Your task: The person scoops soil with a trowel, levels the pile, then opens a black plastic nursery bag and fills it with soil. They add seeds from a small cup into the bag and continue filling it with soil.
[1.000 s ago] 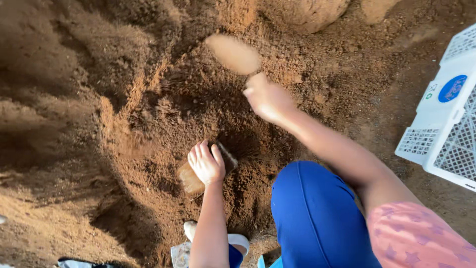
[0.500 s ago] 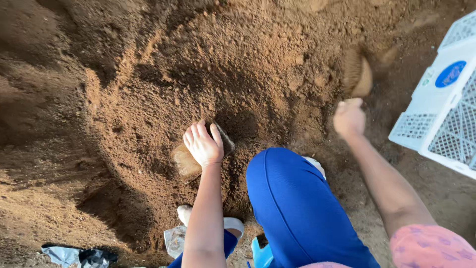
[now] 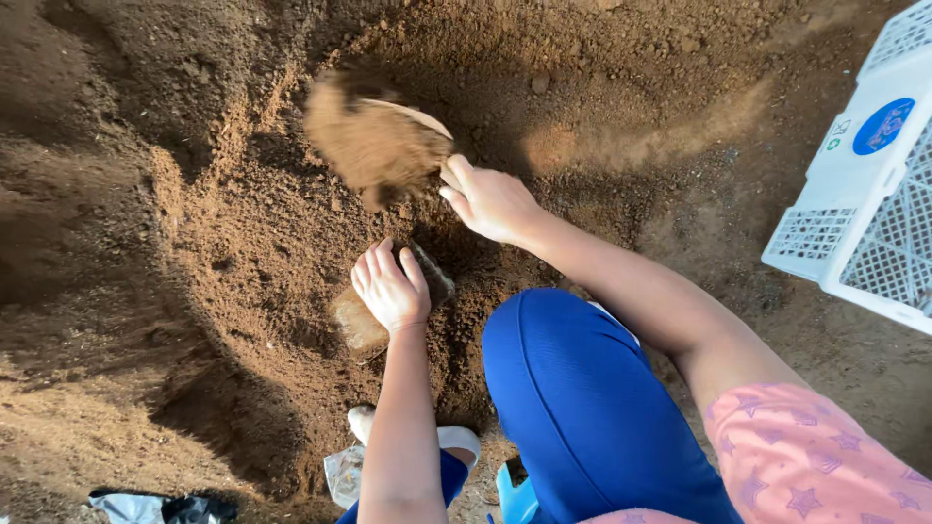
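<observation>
The person is kneeling over a big patch of loose brown soil (image 3: pixel 223 243). The left hand (image 3: pixel 390 288) is lying flat on a small pot (image 3: pixel 364 320) that is sitting half sunk in the dirt, and its grip is spread wide over the pot's top. The right hand (image 3: pixel 490 201) is holding a scoop (image 3: pixel 388 131) full of soil, and its grip is pressed together around the scoop's end. The scoop is blurry and is hanging in the air just above and behind the pot.

A white plastic crate (image 3: pixel 859 213) with a blue round sticker is standing far off on the right side. A blue knee (image 3: pixel 573 398) is sitting between the right arm and the pot and is hiding some of the ground. A white shoe (image 3: pixel 456 442) is peeking out under the left arm. A crumpled dark bag (image 3: pixel 160 507) is lying at the bottom left corner, well apart from the hands.

Half a second ago the right hand and scoop were out to the right, near the crate. Now they are back over the middle, close to the pot. The left hand is staying on the pot the whole time
</observation>
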Motion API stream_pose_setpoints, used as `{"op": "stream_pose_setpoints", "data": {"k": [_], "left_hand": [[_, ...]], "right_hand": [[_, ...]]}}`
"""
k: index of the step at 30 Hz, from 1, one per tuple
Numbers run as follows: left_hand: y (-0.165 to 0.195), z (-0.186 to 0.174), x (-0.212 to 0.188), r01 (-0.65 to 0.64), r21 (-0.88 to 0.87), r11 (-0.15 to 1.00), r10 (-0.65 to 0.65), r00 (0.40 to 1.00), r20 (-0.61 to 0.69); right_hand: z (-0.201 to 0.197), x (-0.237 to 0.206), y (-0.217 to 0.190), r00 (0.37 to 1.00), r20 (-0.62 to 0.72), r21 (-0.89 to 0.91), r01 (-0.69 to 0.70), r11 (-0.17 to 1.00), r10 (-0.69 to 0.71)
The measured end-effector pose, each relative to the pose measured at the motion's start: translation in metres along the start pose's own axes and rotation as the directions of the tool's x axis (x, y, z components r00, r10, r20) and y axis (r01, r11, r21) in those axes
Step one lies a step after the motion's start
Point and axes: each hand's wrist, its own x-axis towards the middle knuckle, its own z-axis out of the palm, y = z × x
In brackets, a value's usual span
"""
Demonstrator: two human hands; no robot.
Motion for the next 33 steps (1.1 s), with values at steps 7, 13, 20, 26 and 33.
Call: {"op": "stream_pose_setpoints", "data": {"k": [7,13,20,26,33], "left_hand": [[-0.001,0.007,-0.002,-0.009,0.032,0.999,0.010,1.000,-0.018],[0.003,0.010,-0.001,0.016,0.090,0.996,-0.018,1.000,0.023],[0.011,0.012,-0.002,-0.024,0.128,0.992,0.024,1.000,-0.003],[0.009,0.015,-0.002,-0.023,0.097,0.995,0.024,1.000,-0.013],[0.007,0.020,-0.003,0.021,0.132,0.991,-0.023,1.000,0.019]], "right_hand": [[-0.115,-0.043,0.137,0.781,-0.399,-0.115,-0.563,0.819,0.481],[-0.193,-0.142,0.264,0.440,-0.570,-0.142,-0.884,0.445,0.694],[-0.067,-0.081,0.196,0.568,-0.326,0.016,-0.796,0.606,0.756],[-0.029,-0.014,0.073,0.962,0.126,-0.030,-0.240,0.970,0.242],[-0.187,0.044,0.087,0.869,0.021,-0.299,-0.466,0.833,0.494]]}}
